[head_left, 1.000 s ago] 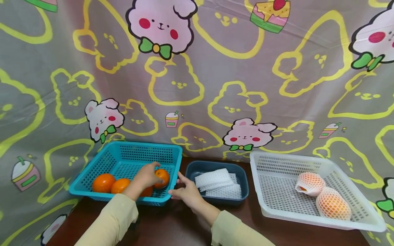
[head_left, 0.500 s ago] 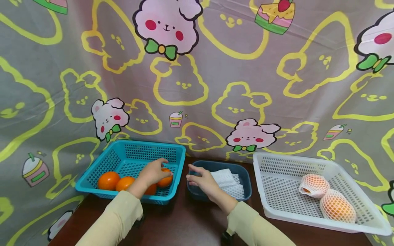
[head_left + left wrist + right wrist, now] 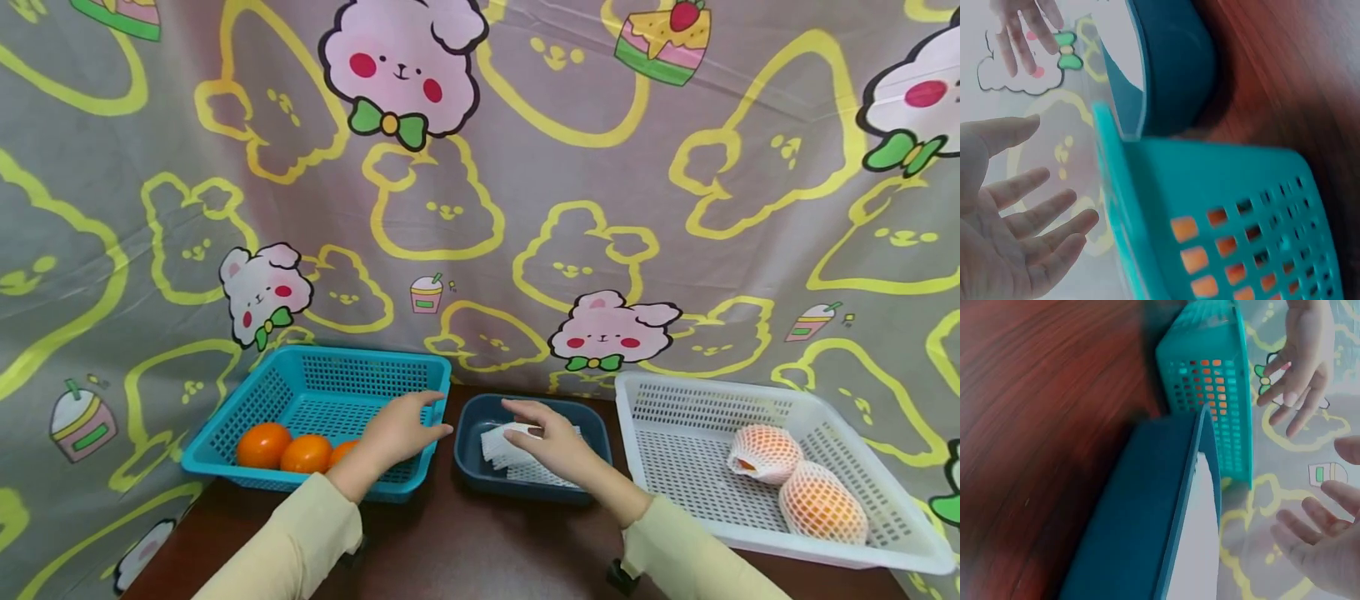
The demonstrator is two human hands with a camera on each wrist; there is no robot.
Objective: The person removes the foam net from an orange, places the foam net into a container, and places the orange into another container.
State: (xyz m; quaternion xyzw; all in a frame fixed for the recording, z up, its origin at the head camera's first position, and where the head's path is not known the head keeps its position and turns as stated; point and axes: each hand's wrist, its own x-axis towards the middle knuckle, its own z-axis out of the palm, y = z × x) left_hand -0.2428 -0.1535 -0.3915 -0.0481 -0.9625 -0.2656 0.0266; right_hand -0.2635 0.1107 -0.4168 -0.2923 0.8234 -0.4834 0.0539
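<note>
My left hand (image 3: pixel 399 432) is over the right side of the turquoise basket (image 3: pixel 300 483), fingers spread and nothing in them. In the left wrist view that left hand (image 3: pixel 1016 231) shows a bare palm beside the basket wall. Oranges (image 3: pixel 264 446) lie along the basket's near side, some hidden behind my wrist. Above the dark blue bin (image 3: pixel 468 475) is my right hand (image 3: pixel 555 442), overlapping the white foam net sleeves (image 3: pixel 497 448) in it. Loosely parted fingers of the right hand (image 3: pixel 1322 544) hold nothing in the right wrist view.
A white basket (image 3: pixel 637 467) stands at the right with two oranges (image 3: pixel 821 504) wrapped in foam nets. All containers sit on a dark brown table (image 3: pixel 465 558). A cartoon-print cloth (image 3: pixel 480 167) hangs right behind them.
My right hand has moved from the turquoise basket's rim rightward to over the blue bin. My left hand has left the orange it was at and shifted right toward the basket's edge.
</note>
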